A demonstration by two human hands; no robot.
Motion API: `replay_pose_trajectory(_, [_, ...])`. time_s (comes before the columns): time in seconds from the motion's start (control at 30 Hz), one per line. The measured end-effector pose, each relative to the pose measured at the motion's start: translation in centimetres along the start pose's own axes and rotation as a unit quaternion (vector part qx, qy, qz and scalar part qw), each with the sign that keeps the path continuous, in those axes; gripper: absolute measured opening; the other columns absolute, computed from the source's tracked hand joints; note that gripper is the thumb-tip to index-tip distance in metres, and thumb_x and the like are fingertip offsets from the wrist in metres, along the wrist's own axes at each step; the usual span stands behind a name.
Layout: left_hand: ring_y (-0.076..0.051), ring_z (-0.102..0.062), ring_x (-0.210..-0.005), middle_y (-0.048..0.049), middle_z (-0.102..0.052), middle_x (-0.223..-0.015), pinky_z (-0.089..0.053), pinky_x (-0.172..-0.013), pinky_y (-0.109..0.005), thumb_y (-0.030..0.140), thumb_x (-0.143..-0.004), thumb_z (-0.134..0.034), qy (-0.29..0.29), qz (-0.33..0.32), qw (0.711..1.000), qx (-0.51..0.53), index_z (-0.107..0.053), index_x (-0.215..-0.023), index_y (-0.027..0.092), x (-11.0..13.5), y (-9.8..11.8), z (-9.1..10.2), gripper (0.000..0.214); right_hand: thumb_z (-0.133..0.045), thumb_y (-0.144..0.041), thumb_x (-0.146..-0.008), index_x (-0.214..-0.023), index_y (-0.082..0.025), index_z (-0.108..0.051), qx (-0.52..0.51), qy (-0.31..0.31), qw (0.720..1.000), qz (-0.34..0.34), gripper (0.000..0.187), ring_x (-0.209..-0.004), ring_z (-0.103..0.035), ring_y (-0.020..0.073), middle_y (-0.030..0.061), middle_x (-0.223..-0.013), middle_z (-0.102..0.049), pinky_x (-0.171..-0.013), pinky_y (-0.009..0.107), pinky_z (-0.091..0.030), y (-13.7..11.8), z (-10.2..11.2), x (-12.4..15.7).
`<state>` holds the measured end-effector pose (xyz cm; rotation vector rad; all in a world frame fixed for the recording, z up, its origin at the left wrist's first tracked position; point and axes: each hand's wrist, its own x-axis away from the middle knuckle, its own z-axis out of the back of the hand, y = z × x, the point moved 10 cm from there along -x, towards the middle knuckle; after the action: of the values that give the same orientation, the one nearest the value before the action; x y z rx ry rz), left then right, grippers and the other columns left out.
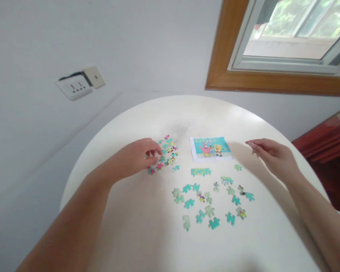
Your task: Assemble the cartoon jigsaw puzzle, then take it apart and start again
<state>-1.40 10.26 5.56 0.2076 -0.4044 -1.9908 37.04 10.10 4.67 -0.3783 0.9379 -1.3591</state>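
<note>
My left hand (140, 156) reaches into a small heap of colourful puzzle pieces (167, 154) on a round white table (147, 234); its fingertips are pinched together at the heap's left edge, on something too small to name. My right hand (272, 155) hovers over the table's right side, fingers stretched out loosely and holding nothing, just right of a cartoon reference picture (211, 148). Several loose teal and green pieces (212, 204) lie spread in front of the picture. A short joined strip of pieces (200, 172) lies below the picture.
The table stands against a white wall with a wall socket (75, 87) at left. A wood-framed window (283, 49) is at upper right. Dark red furniture (328, 147) sits beyond the table's right edge.
</note>
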Motion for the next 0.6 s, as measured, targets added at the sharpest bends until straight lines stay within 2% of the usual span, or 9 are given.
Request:
replay_pose_trajectory(0.13, [-0.015, -0.06, -0.084, -0.0009, -0.063, -0.094, -0.044, -0.079, -0.025, 0.022, -0.083, -0.053, -0.138, -0.104, 0.984, 0.041, -0.069, -0.096, 0.023, 1.2, 5.4, -3.6, 0.021, -0.062, -0.053, -0.084, -0.092, -0.023, -0.073, 0.0, -0.01, 1.0, 0.002, 0.032, -0.073, -0.061, 0.0179, 0.0051, -0.086, -0.071, -0.063, 0.03, -0.045, -0.4, -0.3, 0.1])
replay_pose_trajectory(0.27, [-0.016, -0.059, -0.089, -0.0002, -0.062, -0.096, -0.043, -0.082, -0.026, 0.025, -0.083, -0.06, -0.185, -0.126, 0.974, 0.045, -0.066, -0.097, 0.025, 1.9, 7.4, -5.5, 0.015, -0.061, -0.051, -0.085, -0.094, -0.023, -0.073, 0.005, -0.017, 1.0, 0.003, 0.031, -0.072, -0.06, 0.0173, 0.0048, -0.084, -0.07, -0.063, 0.029, -0.044, -0.6, -0.4, 0.1])
replay_pose_trajectory(0.47, [-0.017, -0.058, -0.094, -0.0007, -0.062, -0.098, -0.042, -0.086, -0.028, 0.018, -0.081, -0.057, -0.177, -0.123, 0.976, 0.03, -0.064, -0.093, 0.023, 1.9, 6.8, -5.4, 0.015, -0.062, -0.049, -0.085, -0.093, -0.023, -0.073, 0.006, -0.018, 1.0, 0.003, 0.029, -0.071, -0.059, 0.0166, 0.0044, -0.083, -0.069, -0.062, 0.029, -0.043, -1.1, -0.4, 0.2])
replay_pose_trajectory(0.6, [-0.018, -0.058, -0.09, -0.0018, -0.063, -0.099, -0.044, -0.081, -0.026, 0.026, -0.085, -0.052, -0.137, -0.098, 0.985, 0.022, -0.065, -0.097, 0.023, 1.4, 4.5, -3.5, 0.018, -0.062, -0.048, -0.085, -0.094, -0.023, -0.073, 0.002, -0.02, 1.0, 0.013, 0.029, -0.072, -0.06, 0.0168, 0.0047, -0.084, -0.07, -0.064, 0.029, -0.044, -1.4, -0.4, 0.3])
